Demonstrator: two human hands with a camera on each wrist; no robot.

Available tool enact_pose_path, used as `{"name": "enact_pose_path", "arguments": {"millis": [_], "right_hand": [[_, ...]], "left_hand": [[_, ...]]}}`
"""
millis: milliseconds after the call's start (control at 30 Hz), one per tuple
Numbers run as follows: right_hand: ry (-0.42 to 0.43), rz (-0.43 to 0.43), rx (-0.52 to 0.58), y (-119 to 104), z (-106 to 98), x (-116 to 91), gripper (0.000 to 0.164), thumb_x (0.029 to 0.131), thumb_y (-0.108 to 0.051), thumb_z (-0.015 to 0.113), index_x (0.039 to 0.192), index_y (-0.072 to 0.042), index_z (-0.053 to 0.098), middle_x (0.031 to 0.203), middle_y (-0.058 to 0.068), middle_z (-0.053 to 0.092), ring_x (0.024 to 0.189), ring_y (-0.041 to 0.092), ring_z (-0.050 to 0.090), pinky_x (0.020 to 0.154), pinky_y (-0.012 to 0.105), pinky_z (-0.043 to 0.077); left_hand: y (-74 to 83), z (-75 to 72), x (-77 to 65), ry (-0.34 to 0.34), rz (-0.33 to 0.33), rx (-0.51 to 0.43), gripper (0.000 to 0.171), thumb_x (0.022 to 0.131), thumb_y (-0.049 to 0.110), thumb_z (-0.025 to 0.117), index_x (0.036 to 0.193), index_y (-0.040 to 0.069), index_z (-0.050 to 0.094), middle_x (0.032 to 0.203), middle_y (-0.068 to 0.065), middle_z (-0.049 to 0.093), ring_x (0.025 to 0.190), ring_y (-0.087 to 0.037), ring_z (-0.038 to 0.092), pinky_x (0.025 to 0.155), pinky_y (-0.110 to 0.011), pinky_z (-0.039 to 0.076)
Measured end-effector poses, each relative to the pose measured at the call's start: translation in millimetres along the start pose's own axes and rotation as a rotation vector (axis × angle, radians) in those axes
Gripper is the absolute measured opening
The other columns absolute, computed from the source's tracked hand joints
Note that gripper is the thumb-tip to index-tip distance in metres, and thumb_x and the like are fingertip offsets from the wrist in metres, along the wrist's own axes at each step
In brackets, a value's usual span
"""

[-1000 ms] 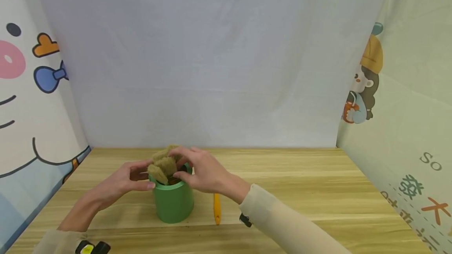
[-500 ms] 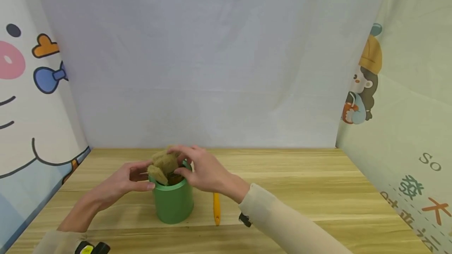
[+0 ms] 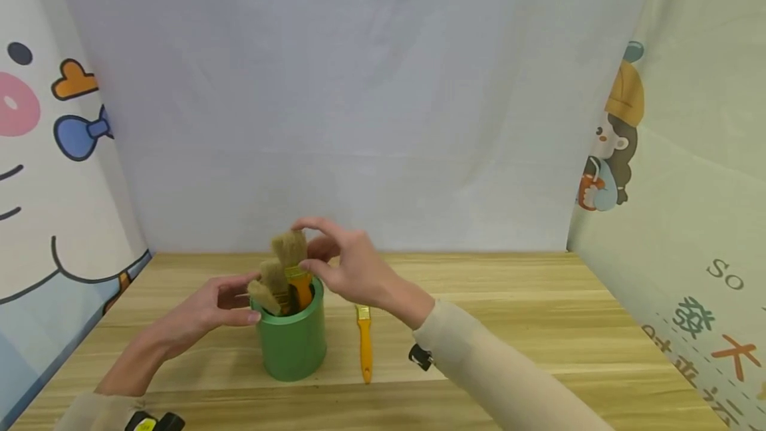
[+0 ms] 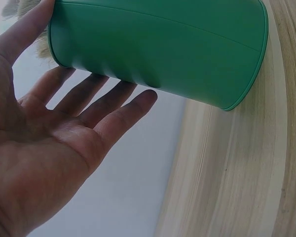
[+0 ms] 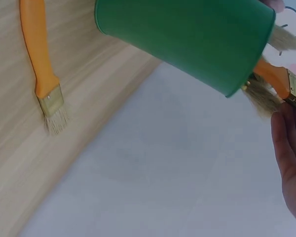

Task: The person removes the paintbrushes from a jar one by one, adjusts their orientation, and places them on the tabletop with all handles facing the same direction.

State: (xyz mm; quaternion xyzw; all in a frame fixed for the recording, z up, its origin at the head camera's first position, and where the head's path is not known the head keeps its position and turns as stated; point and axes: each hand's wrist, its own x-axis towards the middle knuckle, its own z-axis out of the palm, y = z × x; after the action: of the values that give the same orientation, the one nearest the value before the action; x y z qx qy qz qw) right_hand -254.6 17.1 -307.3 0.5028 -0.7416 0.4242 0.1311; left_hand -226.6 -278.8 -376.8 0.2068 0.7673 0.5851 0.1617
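Note:
A green cylindrical holder (image 3: 293, 344) stands on the table with several bristle-up paintbrushes (image 3: 270, 285) in it. My left hand (image 3: 209, 304) steadies its left side, thumb at the rim; the left wrist view shows the fingers along the holder's wall (image 4: 158, 49). With thumb and fingers, my right hand (image 3: 353, 265) pinches an orange-handled paintbrush (image 3: 302, 290) around its metal band and bristles. That brush rises above the others, its lower handle hidden inside the holder. In the right wrist view its orange handle (image 5: 274, 76) sticks out past the rim.
To the holder's right, another orange paintbrush (image 3: 366, 348) lies on the wooden table (image 3: 509, 351), bristles pointing away. A plain pale cloth (image 3: 383, 118) hangs behind the table. Printed cloths hang at the left (image 3: 60, 205) and right (image 3: 670, 218).
My right hand has risen and pulled one paintbrush partly up out of the holder, exposing its metal band and orange handle. My left hand stays at the holder.

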Motion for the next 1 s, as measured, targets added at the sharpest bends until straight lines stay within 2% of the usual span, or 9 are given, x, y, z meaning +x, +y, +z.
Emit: {"name": "enact_pose_path", "arguments": {"millis": [267, 567, 767, 1000], "right_hand": [[0.067, -0.027, 0.081, -11, -19, 9, 0.049, 0.096, 0.006, 0.074, 0.141, -0.006, 0.058, 0.097, 0.013, 0.078, 0.085, 0.013, 0.076, 0.081, 0.027, 0.06], [0.14, -0.094, 0.092, -22, -39, 19, 0.049, 0.095, 0.008, 0.074, 0.14, -0.002, 0.057, 0.096, 0.015, 0.078, 0.082, 0.011, 0.075, 0.08, 0.03, 0.061], [0.172, -0.07, 0.136, -26, -54, 21, 0.05, 0.095, 0.008, 0.074, 0.141, -0.001, 0.057, 0.097, 0.014, 0.077, 0.083, 0.014, 0.075, 0.08, 0.035, 0.061], [0.175, 0.004, 0.142, -25, -64, 18, 0.05, 0.095, 0.01, 0.073, 0.141, -0.003, 0.058, 0.1, 0.014, 0.077, 0.085, 0.016, 0.075, 0.08, 0.036, 0.061]], "left_hand": [[-0.7, 1.0, 0.9, -0.021, 0.027, -0.014, 0.083, 0.103, 0.015, 0.067, 0.166, -0.006, 0.017, 0.164, -0.034, 0.028, 0.145, -0.054, 0.037, 0.103, -0.041, 0.051], [-2.8, 1.3, 1.7, -0.018, 0.062, -0.007, 0.078, 0.102, 0.013, 0.067, 0.166, 0.0, 0.025, 0.164, -0.03, 0.031, 0.143, -0.052, 0.041, 0.099, -0.035, 0.052], [-1.5, 1.4, 1.9, -0.013, 0.059, 0.001, 0.079, 0.102, 0.013, 0.068, 0.166, 0.0, 0.025, 0.164, -0.031, 0.03, 0.143, -0.052, 0.041, 0.099, -0.035, 0.052], [-1.0, 2.9, 1.7, -0.007, 0.055, 0.002, 0.079, 0.102, 0.013, 0.068, 0.166, -0.001, 0.024, 0.167, -0.031, 0.023, 0.144, -0.055, 0.038, 0.1, -0.037, 0.051]]}}
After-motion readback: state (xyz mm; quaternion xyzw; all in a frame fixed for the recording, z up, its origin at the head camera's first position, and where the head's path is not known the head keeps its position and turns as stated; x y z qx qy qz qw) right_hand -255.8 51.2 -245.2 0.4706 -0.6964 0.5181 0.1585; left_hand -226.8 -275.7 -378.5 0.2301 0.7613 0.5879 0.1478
